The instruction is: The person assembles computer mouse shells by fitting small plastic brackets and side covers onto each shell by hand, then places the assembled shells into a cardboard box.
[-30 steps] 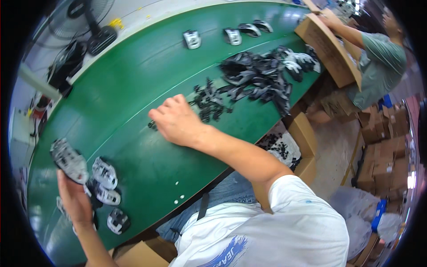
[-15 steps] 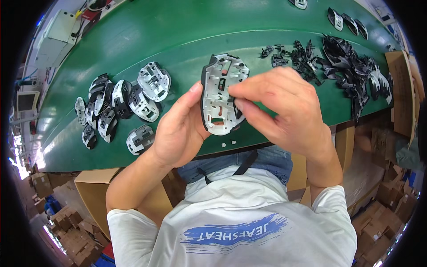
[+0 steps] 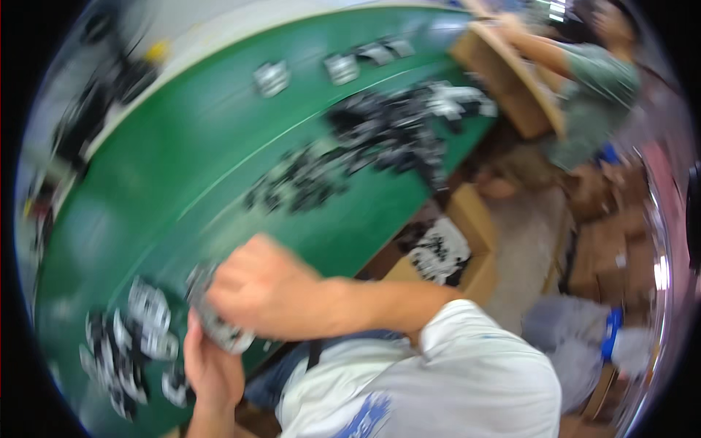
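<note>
The whole picture is smeared by motion. A white, grey and black moulded plastic shell (image 3: 232, 337) is held near the table's front edge. My left hand (image 3: 213, 365) grips it from below and the left, thumb up along its side. My right hand (image 3: 263, 288) lies over the shell's upper face with curled fingers, and its fingertips are blurred and partly hidden. Whatever they hold, if anything, I cannot make out. Left of the hands, several similar shells (image 3: 150, 310) lie in a loose cluster on the green table (image 3: 168, 190).
Small black parts (image 3: 299, 171) and larger black plastic pieces (image 3: 387, 124) are heaped farther right. More shells (image 3: 342, 68) lie near the far edge. An open carton (image 3: 475, 219) with white-and-black parts stands beside the table. Another person (image 3: 602, 80) is at a cardboard box (image 3: 507, 80) at the far right.
The view has swung to the right, so the table, hands and shell now sit lower left. Another person has come into view. My left hand still holds the shell.
</note>
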The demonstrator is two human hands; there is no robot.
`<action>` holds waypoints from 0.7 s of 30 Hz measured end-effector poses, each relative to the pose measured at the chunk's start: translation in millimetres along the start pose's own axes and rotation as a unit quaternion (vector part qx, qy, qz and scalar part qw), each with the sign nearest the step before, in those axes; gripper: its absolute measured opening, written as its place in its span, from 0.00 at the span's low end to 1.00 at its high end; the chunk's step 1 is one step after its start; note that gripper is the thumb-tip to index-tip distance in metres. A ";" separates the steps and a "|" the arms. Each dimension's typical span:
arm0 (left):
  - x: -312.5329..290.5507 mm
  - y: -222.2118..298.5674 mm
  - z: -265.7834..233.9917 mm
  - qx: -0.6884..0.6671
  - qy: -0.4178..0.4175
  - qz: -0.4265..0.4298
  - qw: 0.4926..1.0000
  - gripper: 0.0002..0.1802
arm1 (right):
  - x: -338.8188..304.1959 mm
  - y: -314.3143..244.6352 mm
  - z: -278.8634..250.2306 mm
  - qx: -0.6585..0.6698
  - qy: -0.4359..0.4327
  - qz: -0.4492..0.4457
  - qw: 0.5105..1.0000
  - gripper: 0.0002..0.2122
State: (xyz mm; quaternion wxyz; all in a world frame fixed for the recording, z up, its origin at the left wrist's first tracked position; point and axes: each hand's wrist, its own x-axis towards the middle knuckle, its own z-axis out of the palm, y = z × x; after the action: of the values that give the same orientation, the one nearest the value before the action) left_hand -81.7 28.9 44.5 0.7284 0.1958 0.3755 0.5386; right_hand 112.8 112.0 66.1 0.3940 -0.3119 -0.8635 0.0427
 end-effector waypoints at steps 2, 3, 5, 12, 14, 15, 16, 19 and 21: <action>-3.5 -0.9 -2.1 0.041 0.001 -0.008 0.999 0.32 | -4.5 -0.9 13.3 0.020 0.014 0.010 1.000 0.06; -1.8 -3.0 -5.5 0.042 -0.031 -0.012 0.999 0.32 | -7.4 0.3 17.1 0.039 0.039 0.017 0.998 0.06; 5.9 0.4 2.0 0.041 -0.016 -0.035 0.998 0.28 | -10.6 1.8 13.2 -0.006 0.038 0.026 0.999 0.06; 11.9 4.7 52.4 0.252 0.030 -0.015 0.967 0.35 | -24.6 9.9 2.3 0.067 0.012 0.073 0.995 0.05; 13.3 4.1 54.7 0.325 0.033 -0.001 0.945 0.36 | -24.1 13.2 -2.9 0.098 -0.017 0.066 0.993 0.05; 15.8 1.9 52.3 0.302 0.036 -0.001 0.953 0.39 | -24.3 15.2 -5.3 0.102 -0.018 0.065 0.993 0.05; 20.1 -0.2 49.0 0.279 0.038 -0.001 0.960 0.42 | -24.4 17.7 -8.0 0.098 -0.039 0.063 0.992 0.05; 36.5 -17.5 9.1 0.261 0.035 0.061 0.963 0.27 | -24.4 13.9 -8.4 0.047 -0.050 0.039 0.997 0.05; 34.2 -19.8 14.9 0.244 0.079 0.057 0.965 0.29 | -23.9 9.4 -4.6 -0.001 -0.039 0.018 0.999 0.06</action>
State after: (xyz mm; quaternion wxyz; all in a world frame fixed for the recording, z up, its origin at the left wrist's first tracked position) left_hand -53.1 55.8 28.9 0.5950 0.3455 0.5397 0.4850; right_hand 132.6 105.1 50.7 0.3590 -0.3255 -0.8726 0.0612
